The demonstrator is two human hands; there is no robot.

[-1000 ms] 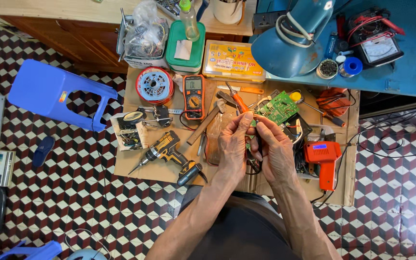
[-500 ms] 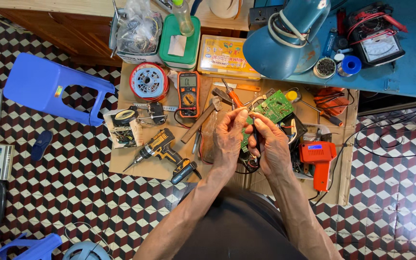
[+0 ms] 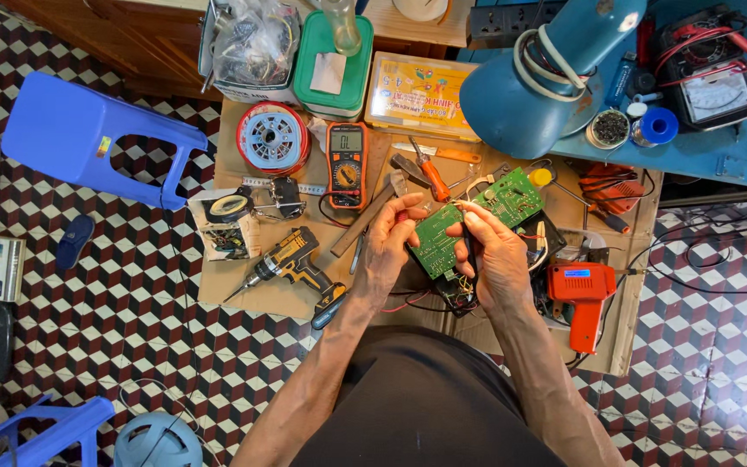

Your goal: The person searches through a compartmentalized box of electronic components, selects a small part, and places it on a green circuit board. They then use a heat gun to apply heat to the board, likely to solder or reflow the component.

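Both hands grip a green circuit board [image 3: 469, 227] between them, left hand [image 3: 391, 246] at its left edge, right hand [image 3: 496, 255] along its lower right side.

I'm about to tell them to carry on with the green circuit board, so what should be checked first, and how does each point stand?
1. Left hand grips circuit board edge: ok.
2. Right hand holds a thin dark tool against it: ok.
3. Tool tip on the right spot: cannot tell.
4. Wires under the board free of fingers: cannot tell.
5. Orange gun-shaped tool apart from hands: ok.
6. Cordless drill lying clear: ok.
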